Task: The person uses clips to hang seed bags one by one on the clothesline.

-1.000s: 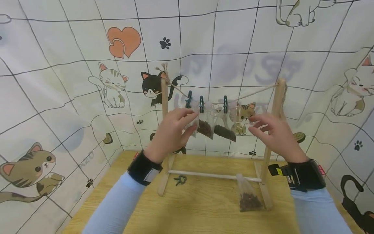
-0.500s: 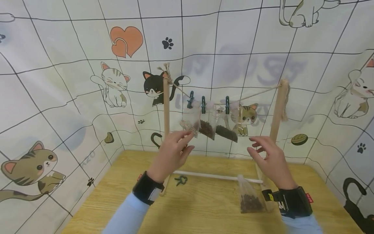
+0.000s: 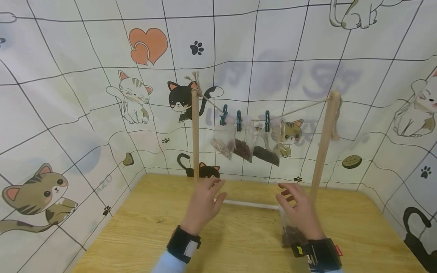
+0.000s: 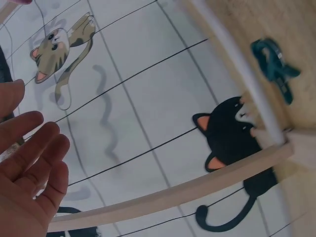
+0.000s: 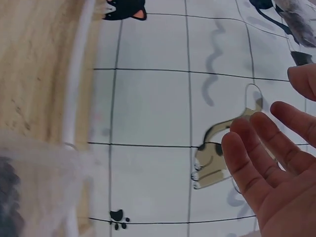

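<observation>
Both hands hold nothing. My left hand [image 3: 203,206], fingers loosely bent, hovers above the table by the rack's left post [image 3: 195,136]. A green clothespin [image 4: 274,69] lies on the table in the left wrist view; the left hand hides it in the head view. My right hand [image 3: 300,212] hangs loosely over a clear bag with dark contents [image 3: 288,237], covering part of it. Three small bags hang from the twine [image 3: 304,107] on green clothespins: one with pale grains [image 3: 222,147], one with reddish-brown bits [image 3: 243,149], one with dark green bits [image 3: 266,155].
The rack's right wooden post [image 3: 324,148] rises behind my right hand. A white crossbar [image 3: 250,204] joins the posts low down. Behind the wooden table [image 3: 143,223] hangs a white sheet with cat prints [image 3: 273,38].
Both hands have come down from beside the hanging bags toward the table. The right hand has also moved left, in front of the bag lying there. The hanging bags stay in place.
</observation>
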Available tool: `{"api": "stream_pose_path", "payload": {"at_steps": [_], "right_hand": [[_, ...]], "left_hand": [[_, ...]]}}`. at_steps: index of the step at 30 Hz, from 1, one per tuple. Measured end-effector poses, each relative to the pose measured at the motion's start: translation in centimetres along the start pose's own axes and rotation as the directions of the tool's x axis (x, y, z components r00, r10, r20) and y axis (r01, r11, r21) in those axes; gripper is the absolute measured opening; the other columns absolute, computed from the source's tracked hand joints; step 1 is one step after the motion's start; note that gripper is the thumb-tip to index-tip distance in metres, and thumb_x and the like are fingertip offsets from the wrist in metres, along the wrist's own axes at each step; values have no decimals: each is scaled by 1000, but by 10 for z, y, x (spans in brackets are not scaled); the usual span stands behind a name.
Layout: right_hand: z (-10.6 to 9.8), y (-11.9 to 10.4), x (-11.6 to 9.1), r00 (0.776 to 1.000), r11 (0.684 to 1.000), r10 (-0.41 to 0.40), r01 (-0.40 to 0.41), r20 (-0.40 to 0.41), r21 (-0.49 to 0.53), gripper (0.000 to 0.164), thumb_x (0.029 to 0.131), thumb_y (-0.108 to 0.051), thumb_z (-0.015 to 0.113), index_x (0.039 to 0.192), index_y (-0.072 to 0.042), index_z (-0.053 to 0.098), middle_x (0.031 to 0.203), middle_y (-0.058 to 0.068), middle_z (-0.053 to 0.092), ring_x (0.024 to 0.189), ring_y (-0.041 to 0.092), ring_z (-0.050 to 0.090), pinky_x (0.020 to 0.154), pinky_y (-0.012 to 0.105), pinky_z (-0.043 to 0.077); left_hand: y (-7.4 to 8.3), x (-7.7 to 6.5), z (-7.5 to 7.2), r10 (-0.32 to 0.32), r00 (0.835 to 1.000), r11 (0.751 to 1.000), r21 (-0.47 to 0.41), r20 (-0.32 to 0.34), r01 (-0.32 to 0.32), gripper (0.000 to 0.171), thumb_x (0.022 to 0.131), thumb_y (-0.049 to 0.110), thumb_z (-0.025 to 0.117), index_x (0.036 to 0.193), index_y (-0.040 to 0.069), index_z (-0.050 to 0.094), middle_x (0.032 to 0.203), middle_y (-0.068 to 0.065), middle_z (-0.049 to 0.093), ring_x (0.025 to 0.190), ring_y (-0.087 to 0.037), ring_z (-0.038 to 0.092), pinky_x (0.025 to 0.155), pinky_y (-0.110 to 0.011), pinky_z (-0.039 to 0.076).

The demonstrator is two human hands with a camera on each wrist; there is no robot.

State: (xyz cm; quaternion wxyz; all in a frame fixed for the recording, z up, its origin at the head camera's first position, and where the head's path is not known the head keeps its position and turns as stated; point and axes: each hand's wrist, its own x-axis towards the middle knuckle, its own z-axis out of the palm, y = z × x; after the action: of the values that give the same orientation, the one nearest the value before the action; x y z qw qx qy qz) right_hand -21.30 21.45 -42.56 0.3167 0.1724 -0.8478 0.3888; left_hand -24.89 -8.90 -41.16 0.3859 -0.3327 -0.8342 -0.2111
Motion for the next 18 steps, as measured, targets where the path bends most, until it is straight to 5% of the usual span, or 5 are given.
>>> {"api": "stream_pose_path", "payload": {"at_steps": [8, 18], "right_hand": [[25, 6, -17, 991, 993, 113, -114, 67, 21, 32, 97, -8, 71, 128, -2, 66, 117, 13, 66, 90, 18, 64, 62, 24, 52], [47, 9, -29, 997, 997, 60, -63, 53, 50, 32, 91, 0, 75, 122, -1, 68, 113, 14, 69, 87, 15, 66, 67, 27, 56]], "left_hand": [[3, -20, 14, -101, 994, 994, -29, 46, 102, 34, 89, 14, 83, 118, -1, 73, 114, -13, 70, 102, -26, 67, 83, -34, 59], [8, -36, 23, -161, 986, 986, -33, 51, 162, 32, 88, 14, 83, 115, -1, 75, 110, -12, 70, 97, -24, 67, 76, -31, 59]]}}
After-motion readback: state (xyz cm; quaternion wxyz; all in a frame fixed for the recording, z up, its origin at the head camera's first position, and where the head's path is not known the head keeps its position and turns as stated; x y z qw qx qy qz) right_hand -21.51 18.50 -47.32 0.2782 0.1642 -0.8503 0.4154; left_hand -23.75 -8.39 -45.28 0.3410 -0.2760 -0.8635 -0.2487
